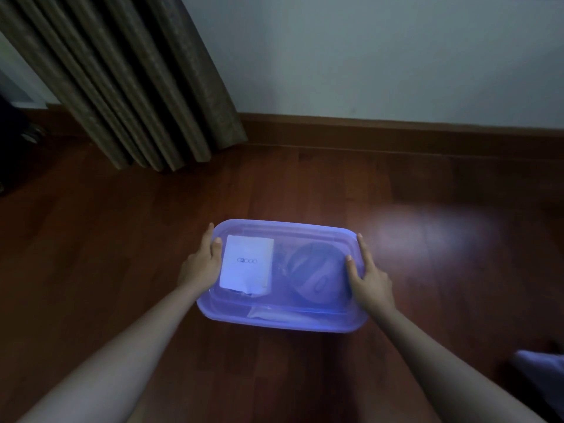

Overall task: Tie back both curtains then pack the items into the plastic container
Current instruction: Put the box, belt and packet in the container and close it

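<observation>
A translucent purple plastic container [283, 322] stands on the wooden floor with its lid [280, 232] on. Through the lid show a white packet [247, 267] on the left and a round dark item [316, 273] on the right. My left hand [203, 261] rests on the lid's left edge, thumb on top and fingers along the side. My right hand [367, 276] presses the lid's right edge with straight fingers. A brown curtain [131, 80] hangs in folds at the upper left, down to the floor.
A wooden skirting board [396, 132] runs along the pale wall behind the container. A dark object [12, 141] stands at the far left. Some pale cloth [540, 367] lies at the lower right edge. A light patch shines on the floor to the right.
</observation>
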